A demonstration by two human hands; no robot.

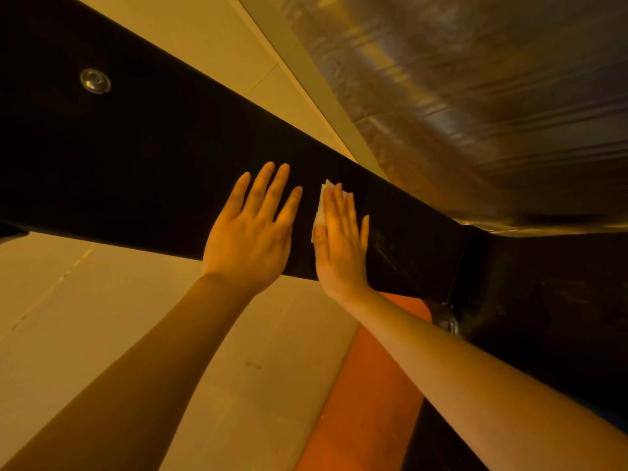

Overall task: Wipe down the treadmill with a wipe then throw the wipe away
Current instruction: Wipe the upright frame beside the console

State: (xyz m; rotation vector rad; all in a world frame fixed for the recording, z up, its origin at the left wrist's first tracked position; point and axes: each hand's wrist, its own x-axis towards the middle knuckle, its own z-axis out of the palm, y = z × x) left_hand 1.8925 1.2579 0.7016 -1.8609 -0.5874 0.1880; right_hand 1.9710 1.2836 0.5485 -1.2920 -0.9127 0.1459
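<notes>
The right hand (339, 246) lies flat on the black treadmill panel (153, 158), fingers straight and close together, pointing up and away from the camera. Under its fingers and palm it presses a white wipe (321, 203) against the panel. The wipe shows only at the hand's left edge and beyond the fingertips; the rest is hidden beneath the hand. The thumb lies alongside the wipe's left edge.

The left hand (253, 229) is just beside the right hand, to its left, and not touching it. Its fingers are straight and spread, laid flat on the same panel. It holds nothing and does not touch the wipe; a narrow strip of bare panel separates the two hands.

Both forearms are bare and enter from the lower edge of the view.

The panel runs as a broad dark band from the upper left to the right, where a seam joins it to a further dark section (543, 300). A round metal fitting (95, 81) sits in the panel at the upper left, well apart from both hands. Pale tiled floor (85, 300) shows beneath the panel. An orange strip (367, 396) lies under the right forearm. A blurred, glossy striped surface (475, 96) fills the upper right.
</notes>
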